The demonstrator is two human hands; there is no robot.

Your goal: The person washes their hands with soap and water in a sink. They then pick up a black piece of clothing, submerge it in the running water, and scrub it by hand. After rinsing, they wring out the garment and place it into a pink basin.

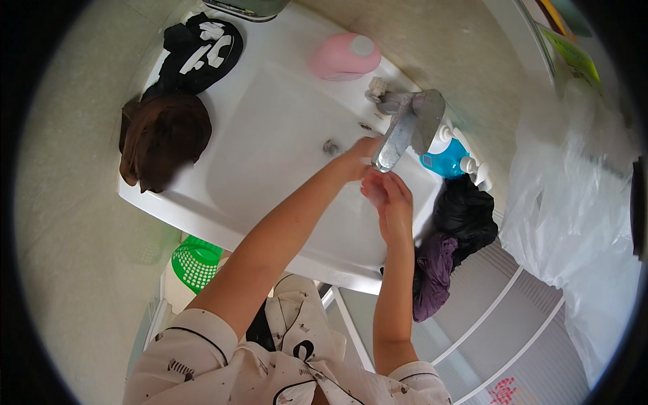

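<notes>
The faucet (403, 128) reached over the part-hidden left hand (358, 158), whose finger pose I could not tell, its spout tip (385, 163) near the right hand (391, 199), fingers loosely extended, above the white sink (270, 128).

A pale washroom is wrapping around a white sink (250, 135).
On the left, a big beige wall (74, 169) is showing soft, cloudy marks. Another beige wall (466, 67) is standing at the back, a bit browner near the top. The sink is sitting between these walls. Down on the left, a green basket (196, 263) with lots of little holes is resting below the sink's edge. On the right, thin see-through plastic (567, 196) is hanging in wrinkly folds. Below it, grey panels (540, 358) with thin stripes and white bars (482, 320) are standing, and a red flower picture (501, 391) is decorating them. Soft, pale light is making the sink and plastic shine.
</notes>
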